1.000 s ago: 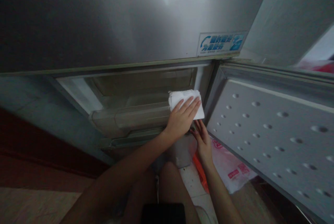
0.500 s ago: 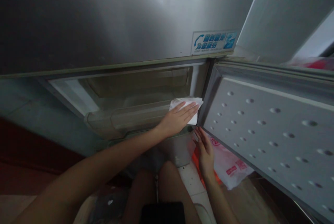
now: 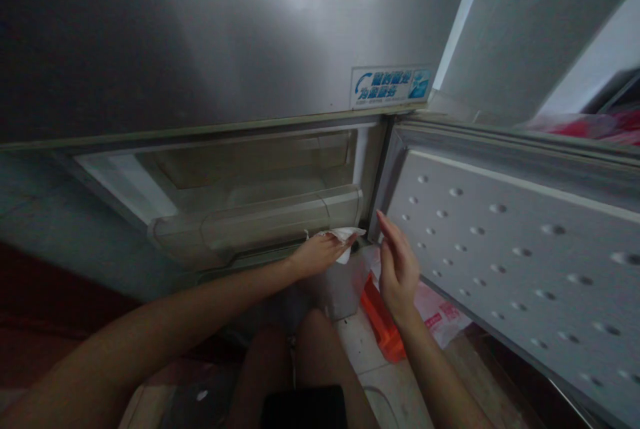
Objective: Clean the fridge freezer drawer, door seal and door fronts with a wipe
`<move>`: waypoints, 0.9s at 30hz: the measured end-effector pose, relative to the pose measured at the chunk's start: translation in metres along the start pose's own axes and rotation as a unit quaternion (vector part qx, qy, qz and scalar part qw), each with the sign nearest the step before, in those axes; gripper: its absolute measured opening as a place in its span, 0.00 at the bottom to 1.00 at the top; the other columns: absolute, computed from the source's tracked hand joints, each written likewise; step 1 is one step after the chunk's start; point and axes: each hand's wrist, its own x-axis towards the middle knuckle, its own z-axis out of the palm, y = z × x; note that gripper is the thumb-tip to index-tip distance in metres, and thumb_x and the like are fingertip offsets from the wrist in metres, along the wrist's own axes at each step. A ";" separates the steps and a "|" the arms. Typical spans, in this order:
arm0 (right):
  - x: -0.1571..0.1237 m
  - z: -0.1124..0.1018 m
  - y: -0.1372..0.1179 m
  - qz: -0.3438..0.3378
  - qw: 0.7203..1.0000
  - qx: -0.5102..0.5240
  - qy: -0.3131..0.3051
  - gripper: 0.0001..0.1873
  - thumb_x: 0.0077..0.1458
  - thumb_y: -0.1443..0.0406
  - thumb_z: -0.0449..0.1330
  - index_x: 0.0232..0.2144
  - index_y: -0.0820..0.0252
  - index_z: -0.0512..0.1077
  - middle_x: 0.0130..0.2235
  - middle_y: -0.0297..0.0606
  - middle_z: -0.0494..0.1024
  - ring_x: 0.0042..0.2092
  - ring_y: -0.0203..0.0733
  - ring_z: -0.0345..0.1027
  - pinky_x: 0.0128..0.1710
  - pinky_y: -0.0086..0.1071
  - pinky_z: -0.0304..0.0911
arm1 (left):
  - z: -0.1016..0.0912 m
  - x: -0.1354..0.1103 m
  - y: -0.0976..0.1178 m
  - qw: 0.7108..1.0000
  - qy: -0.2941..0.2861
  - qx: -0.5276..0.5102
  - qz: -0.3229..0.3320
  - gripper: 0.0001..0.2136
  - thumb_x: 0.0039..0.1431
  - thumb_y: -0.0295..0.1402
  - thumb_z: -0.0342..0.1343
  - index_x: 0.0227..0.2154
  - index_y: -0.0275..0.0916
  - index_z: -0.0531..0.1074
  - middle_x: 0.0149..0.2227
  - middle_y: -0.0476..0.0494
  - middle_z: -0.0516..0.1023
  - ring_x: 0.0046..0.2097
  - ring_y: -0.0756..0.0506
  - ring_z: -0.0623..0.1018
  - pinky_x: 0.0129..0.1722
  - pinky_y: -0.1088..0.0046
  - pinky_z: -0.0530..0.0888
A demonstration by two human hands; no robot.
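1. The white cloth [image 3: 344, 233] is held beneath the left hand [image 3: 320, 253], its fingers nearly straight, just below the upper drawer's [image 3: 270, 217] right end.
2. The right hand [image 3: 400, 275] is held open and empty, right of the drawer.
3. Flat, even pressure would probably be best.
4. Right of the drawer, movement is bounded by the door's [image 3: 460, 262] edge; more room is offered leftward along its front.

Worn on the head, the one camera looks forward and down over the knees [image 3: 317, 345] at the nearby fridge [image 3: 280, 95].
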 end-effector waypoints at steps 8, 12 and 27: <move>0.078 0.023 0.002 -0.055 0.979 -0.089 -0.177 0.25 0.59 0.73 0.45 0.57 0.66 0.68 0.59 0.47 0.69 0.63 0.41 0.59 0.65 0.43 0.56 | -0.015 0.015 -0.003 0.998 0.026 0.031 0.040 0.17 0.64 0.23 0.45 0.54 0.28 0.67 0.51 0.33 0.77 0.49 0.45 0.77 0.51 0.68 0.68; 0.086 0.026 0.008 -0.068 0.967 -0.140 -0.204 0.27 0.56 0.75 0.44 0.56 0.70 0.68 0.60 0.48 0.68 0.63 0.41 0.59 0.65 0.42 0.55 | -0.010 0.012 0.000 0.999 0.005 0.026 0.034 0.17 0.65 0.22 0.43 0.54 0.28 0.67 0.55 0.32 0.74 0.51 0.45 0.77 0.47 0.69 0.70; 0.090 0.022 0.012 -0.074 0.960 -0.146 -0.225 0.31 0.51 0.77 0.45 0.56 0.63 0.69 0.58 0.43 0.70 0.62 0.41 0.61 0.64 0.44 0.57 | -0.011 0.001 0.006 0.997 0.018 0.026 0.066 0.19 0.65 0.21 0.41 0.56 0.26 0.67 0.60 0.35 0.70 0.61 0.44 0.70 0.59 0.68 0.67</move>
